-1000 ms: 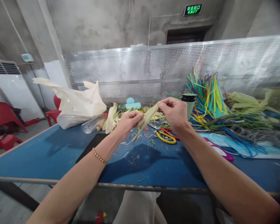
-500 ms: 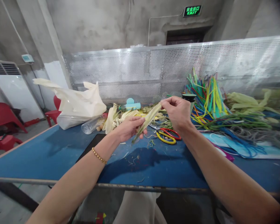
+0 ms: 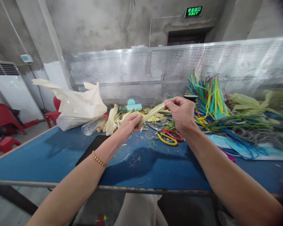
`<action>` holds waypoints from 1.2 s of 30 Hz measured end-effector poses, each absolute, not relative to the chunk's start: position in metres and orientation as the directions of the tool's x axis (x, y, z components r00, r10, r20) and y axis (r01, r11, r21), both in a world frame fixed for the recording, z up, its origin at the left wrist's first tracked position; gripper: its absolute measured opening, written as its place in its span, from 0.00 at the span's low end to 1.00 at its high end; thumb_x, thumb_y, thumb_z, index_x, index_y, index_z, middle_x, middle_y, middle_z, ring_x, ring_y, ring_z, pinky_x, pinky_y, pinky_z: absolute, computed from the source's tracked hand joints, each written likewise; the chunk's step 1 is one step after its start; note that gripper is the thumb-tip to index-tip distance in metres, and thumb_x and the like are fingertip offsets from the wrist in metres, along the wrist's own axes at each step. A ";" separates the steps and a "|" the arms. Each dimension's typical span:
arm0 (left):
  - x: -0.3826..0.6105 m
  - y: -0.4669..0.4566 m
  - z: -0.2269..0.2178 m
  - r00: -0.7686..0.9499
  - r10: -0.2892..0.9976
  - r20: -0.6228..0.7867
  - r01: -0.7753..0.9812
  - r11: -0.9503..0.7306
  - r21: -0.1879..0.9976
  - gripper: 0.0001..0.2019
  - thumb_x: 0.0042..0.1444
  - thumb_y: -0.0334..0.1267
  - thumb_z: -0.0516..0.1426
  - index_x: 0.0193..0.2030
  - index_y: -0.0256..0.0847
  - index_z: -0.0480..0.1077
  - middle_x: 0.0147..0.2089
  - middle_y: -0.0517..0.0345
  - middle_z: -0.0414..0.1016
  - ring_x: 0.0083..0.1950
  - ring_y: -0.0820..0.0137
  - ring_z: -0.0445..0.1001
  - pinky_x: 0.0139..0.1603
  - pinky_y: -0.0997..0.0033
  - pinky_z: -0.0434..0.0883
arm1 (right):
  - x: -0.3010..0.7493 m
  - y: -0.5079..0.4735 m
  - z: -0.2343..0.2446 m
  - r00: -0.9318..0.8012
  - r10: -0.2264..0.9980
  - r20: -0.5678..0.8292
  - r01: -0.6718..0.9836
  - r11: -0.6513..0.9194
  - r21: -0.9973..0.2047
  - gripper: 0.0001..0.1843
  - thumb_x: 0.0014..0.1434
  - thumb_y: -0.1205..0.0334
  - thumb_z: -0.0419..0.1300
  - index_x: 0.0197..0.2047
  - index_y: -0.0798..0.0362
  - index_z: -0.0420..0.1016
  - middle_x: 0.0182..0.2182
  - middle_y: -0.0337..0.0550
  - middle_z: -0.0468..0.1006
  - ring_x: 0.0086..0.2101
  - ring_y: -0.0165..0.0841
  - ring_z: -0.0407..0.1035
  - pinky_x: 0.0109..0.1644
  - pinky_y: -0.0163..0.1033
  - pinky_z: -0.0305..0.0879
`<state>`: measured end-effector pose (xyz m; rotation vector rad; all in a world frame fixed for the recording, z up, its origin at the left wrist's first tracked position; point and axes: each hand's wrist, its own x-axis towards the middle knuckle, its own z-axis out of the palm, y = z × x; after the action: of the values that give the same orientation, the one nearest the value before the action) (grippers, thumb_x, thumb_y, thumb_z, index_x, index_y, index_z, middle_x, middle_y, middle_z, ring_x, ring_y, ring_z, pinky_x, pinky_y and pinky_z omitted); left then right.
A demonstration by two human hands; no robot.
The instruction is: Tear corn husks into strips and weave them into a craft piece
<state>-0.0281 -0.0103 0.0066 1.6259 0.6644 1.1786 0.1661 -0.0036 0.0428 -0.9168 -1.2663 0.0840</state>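
A pale green-yellow corn husk strip (image 3: 152, 113) is stretched between both hands above the blue table (image 3: 49, 153). My left hand (image 3: 128, 125) is closed round its lower end. My right hand (image 3: 181, 113) pinches its upper end, a little higher and further right. A gold bead bracelet sits on my left wrist. Below the hands lie scissors with red and yellow handles (image 3: 168, 136) and small husk scraps. More husk pieces (image 3: 113, 119) are heaped just behind my left hand.
A cream plastic bag (image 3: 77, 103) and a clear bottle (image 3: 91, 125) lie at the back left. Coloured strips (image 3: 207, 97) and green and grey cords (image 3: 245, 125) fill the right side. A perforated metal screen (image 3: 155, 72) backs the table. Red chairs (image 3: 2, 125) stand on the left.
My left hand has slid down to the husk's lower end and gripped it, so the loose tail no longer hangs below it. The husk now lies flatter; the right hand shifted slightly right.
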 end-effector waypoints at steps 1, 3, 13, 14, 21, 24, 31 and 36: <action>-0.028 -0.011 0.007 0.375 0.840 0.391 -0.084 -0.389 0.917 0.13 0.60 0.44 0.53 0.31 0.36 0.67 0.20 0.64 0.59 0.19 0.81 0.52 0.20 0.77 0.47 | 0.167 -0.003 0.043 0.353 0.526 0.774 0.411 0.656 -0.633 0.08 0.50 0.61 0.63 0.22 0.51 0.73 0.18 0.39 0.73 0.20 0.29 0.65 0.25 0.37 0.63; -0.029 -0.010 0.008 0.368 0.839 0.401 -0.034 -0.418 0.908 0.14 0.59 0.44 0.54 0.29 0.36 0.68 0.21 0.64 0.56 0.20 0.81 0.52 0.21 0.76 0.48 | 0.170 0.000 0.043 0.367 0.530 0.764 0.398 0.653 -0.644 0.07 0.49 0.60 0.63 0.22 0.51 0.74 0.18 0.39 0.74 0.20 0.30 0.65 0.25 0.38 0.63; -0.033 -0.009 0.011 0.331 0.851 0.408 0.025 -0.440 0.898 0.13 0.56 0.41 0.58 0.25 0.34 0.71 0.23 0.60 0.63 0.22 0.80 0.52 0.23 0.74 0.48 | 0.175 0.002 0.045 0.408 0.552 0.727 0.326 0.656 -0.681 0.07 0.48 0.62 0.63 0.21 0.51 0.74 0.18 0.40 0.74 0.19 0.30 0.66 0.23 0.38 0.64; -0.034 -0.010 0.012 0.346 0.857 0.382 -0.004 -0.406 0.914 0.12 0.56 0.41 0.58 0.26 0.34 0.72 0.23 0.59 0.63 0.22 0.80 0.53 0.23 0.74 0.48 | 0.176 0.002 0.046 0.403 0.560 0.724 0.314 0.658 -0.684 0.07 0.48 0.61 0.63 0.21 0.51 0.74 0.18 0.41 0.74 0.19 0.31 0.66 0.23 0.39 0.64; -0.040 -0.013 0.017 0.497 0.803 0.328 -0.092 -0.327 0.941 0.12 0.54 0.40 0.60 0.27 0.32 0.73 0.22 0.61 0.59 0.22 0.81 0.51 0.23 0.75 0.49 | 0.181 0.007 0.045 0.377 0.605 0.702 0.223 0.676 -0.702 0.06 0.49 0.58 0.64 0.24 0.50 0.75 0.19 0.41 0.75 0.21 0.33 0.68 0.25 0.40 0.66; -0.043 -0.011 0.015 0.503 0.799 0.329 -0.011 -0.375 0.927 0.10 0.55 0.38 0.59 0.29 0.33 0.74 0.21 0.62 0.57 0.22 0.80 0.52 0.24 0.75 0.49 | 0.182 0.007 0.046 0.399 0.612 0.682 0.193 0.672 -0.715 0.06 0.48 0.60 0.65 0.23 0.50 0.74 0.19 0.40 0.74 0.21 0.33 0.69 0.26 0.41 0.67; -0.043 -0.007 0.013 0.431 0.845 0.317 0.147 -0.413 0.899 0.10 0.57 0.37 0.55 0.30 0.33 0.74 0.21 0.61 0.59 0.21 0.79 0.53 0.23 0.74 0.49 | 0.184 0.009 0.045 0.419 0.589 0.691 0.227 0.670 -0.707 0.07 0.49 0.58 0.64 0.24 0.50 0.74 0.19 0.41 0.75 0.21 0.33 0.68 0.26 0.41 0.66; -0.044 -0.001 0.009 0.406 0.841 0.357 0.147 -0.446 0.883 0.13 0.57 0.38 0.56 0.23 0.35 0.70 0.20 0.59 0.61 0.21 0.79 0.54 0.23 0.73 0.49 | 0.185 0.011 0.044 0.432 0.600 0.673 0.208 0.660 -0.722 0.07 0.49 0.59 0.64 0.23 0.51 0.74 0.18 0.40 0.74 0.20 0.32 0.67 0.24 0.39 0.65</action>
<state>-0.0436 -0.0009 0.0086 1.8531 0.8490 1.0821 0.1851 0.0112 0.0440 -0.8546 -1.1284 0.2853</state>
